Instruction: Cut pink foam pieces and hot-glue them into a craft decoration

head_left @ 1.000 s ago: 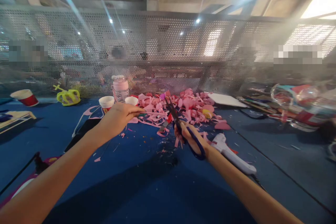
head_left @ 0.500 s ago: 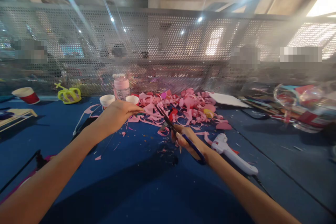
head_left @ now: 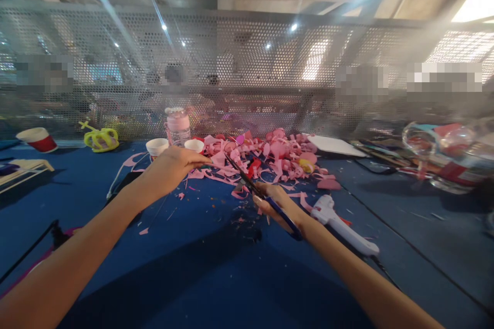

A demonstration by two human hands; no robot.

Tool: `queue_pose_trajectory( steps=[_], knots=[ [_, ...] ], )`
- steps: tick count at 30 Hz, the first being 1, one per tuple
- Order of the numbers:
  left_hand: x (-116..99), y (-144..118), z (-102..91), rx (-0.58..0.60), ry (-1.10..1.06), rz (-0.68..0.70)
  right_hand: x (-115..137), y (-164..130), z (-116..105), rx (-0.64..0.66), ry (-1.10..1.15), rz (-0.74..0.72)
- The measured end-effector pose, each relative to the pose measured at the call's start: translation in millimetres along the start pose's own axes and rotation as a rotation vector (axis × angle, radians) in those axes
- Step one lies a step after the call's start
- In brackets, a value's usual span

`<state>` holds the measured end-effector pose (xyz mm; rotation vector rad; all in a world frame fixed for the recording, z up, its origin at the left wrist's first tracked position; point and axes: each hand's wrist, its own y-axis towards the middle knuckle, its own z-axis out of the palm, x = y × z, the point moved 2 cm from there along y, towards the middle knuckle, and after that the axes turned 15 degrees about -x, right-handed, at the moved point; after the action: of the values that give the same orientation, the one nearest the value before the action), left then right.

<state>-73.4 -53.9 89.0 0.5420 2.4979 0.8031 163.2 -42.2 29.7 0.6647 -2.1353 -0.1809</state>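
**Scissors meeting a thin strip over the blue desk**

Scissors (head_left: 266,199) are sitting in the right hand (head_left: 275,204), whose fingers are closed through the dark blue handle loops. The blades are pointing up and to the left, away from the person, with their long axis running diagonally toward the pink pile; they are looking nearly together, though the blur is making it hard to tell whether a narrow gap is left between them.

The left hand (head_left: 172,166) is hovering farther out and to the left, its fingers pinched together on the end of a thin strip (head_left: 216,166), which is stretching rightward toward the blade tips. The strip is too fine to say whether it is touching the blades or just stopping beside them. Of the two hands, the right is the nearer to the person and the left is nearer the far edge.

Beyond both hands, pink paper scraps (head_left: 270,157) are lying heaped near the far edge of the desk (head_left: 216,277), with paper cups (head_left: 157,147) and a pink bottle (head_left: 178,126) just left of the heap. A white glue gun (head_left: 339,223) is resting just right of the right wrist.
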Motion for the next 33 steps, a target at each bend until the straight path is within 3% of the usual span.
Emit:
queue_pose_trajectory(
  steps=[10,14,19,21,23,27,33],
  knots=[
    [0,0,-2.0,0.002,-0.027,0.008,-10,3,3,-0.073,-0.083,-0.019],
    [-1,-1,1.9,-0.028,-0.001,0.005,-23,7,4,-0.118,-0.284,0.064],
    [-9,-13,37.3,-0.101,-0.131,-0.109,-35,6,0,-0.195,-0.735,0.162],
    [-15,-23,59.3,-0.036,-0.320,-0.226,-40,6,-1,-0.181,-0.819,0.213],
    [-21,-34,79.2,-0.004,-0.487,-0.315,-44,6,1,-0.174,-0.851,0.253],
    [-26,-55,105.9,-0.091,-0.655,-0.451,-48,5,7,-0.226,-0.845,0.220],
    [-22,-64,121.8,-0.134,-0.804,-0.597,-36,3,9,-0.437,-0.816,0.072]
  ],
)
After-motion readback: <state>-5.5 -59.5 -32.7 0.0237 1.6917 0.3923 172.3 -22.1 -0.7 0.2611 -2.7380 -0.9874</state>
